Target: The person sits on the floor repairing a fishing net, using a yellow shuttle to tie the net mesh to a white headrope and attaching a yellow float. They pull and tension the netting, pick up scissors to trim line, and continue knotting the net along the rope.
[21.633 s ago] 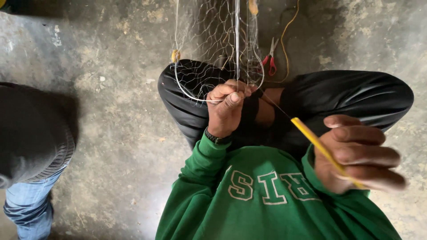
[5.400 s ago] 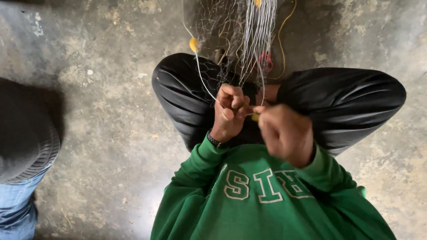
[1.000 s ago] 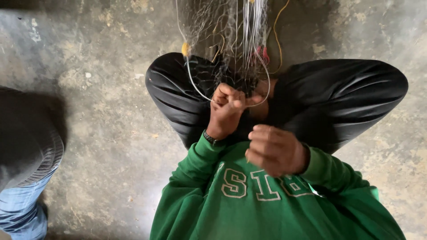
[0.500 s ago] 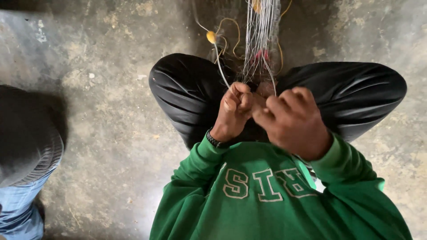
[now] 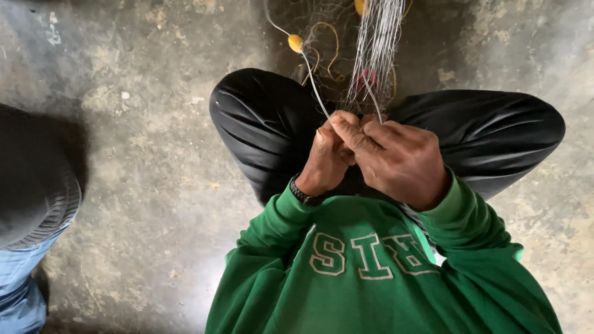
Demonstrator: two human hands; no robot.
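I sit cross-legged in black trousers and a green sweatshirt. A fine fishing net [image 5: 374, 49] hangs bunched in front of my knees. My left hand [image 5: 328, 158] pinches the net's strands and a white cord [image 5: 312, 86] that runs up to a small yellow float [image 5: 296, 43]. My right hand [image 5: 396, 158] is pressed against the left one, fingers closed on the same strands. A black band sits on my left wrist [image 5: 304, 195]. Whatever lies inside my right palm is hidden.
The floor is rough grey concrete [image 5: 154, 124]. Another person stands at the left edge, with a dark grey top [image 5: 34, 179] and blue jeans [image 5: 18, 291]. Yellow cord loops [image 5: 328, 49] and something red [image 5: 366, 79] lie behind the net.
My right hand, down by my chest a second ago, has come up against the left hand at the net. The float and cord have shifted right and up.
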